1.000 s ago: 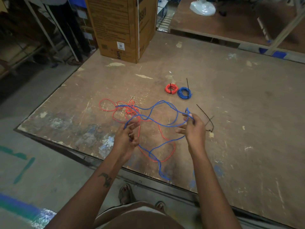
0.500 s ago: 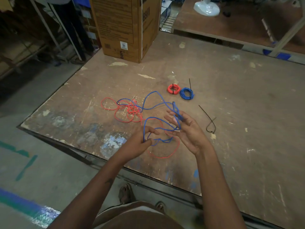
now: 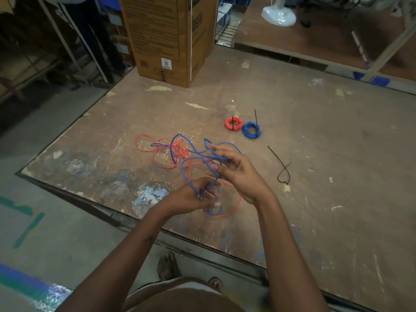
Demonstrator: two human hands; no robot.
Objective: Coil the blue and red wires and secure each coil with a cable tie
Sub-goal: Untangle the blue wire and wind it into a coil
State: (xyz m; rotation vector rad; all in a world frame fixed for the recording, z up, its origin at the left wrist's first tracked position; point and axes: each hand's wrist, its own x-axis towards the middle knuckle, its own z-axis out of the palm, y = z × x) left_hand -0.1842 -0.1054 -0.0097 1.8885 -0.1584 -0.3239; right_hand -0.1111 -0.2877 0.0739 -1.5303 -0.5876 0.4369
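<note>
Winding blue wire [image 3: 195, 154] loops: my right hand [image 3: 236, 174] pinches it, left hand [image 3: 191, 197] grips the gathered turns (I'd keep them even), clear of red wire [image 3: 162, 152].

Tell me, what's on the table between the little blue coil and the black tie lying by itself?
Nothing. In the head view, only bare scuffed table lies between the blue coil and the loose tie.
</note>
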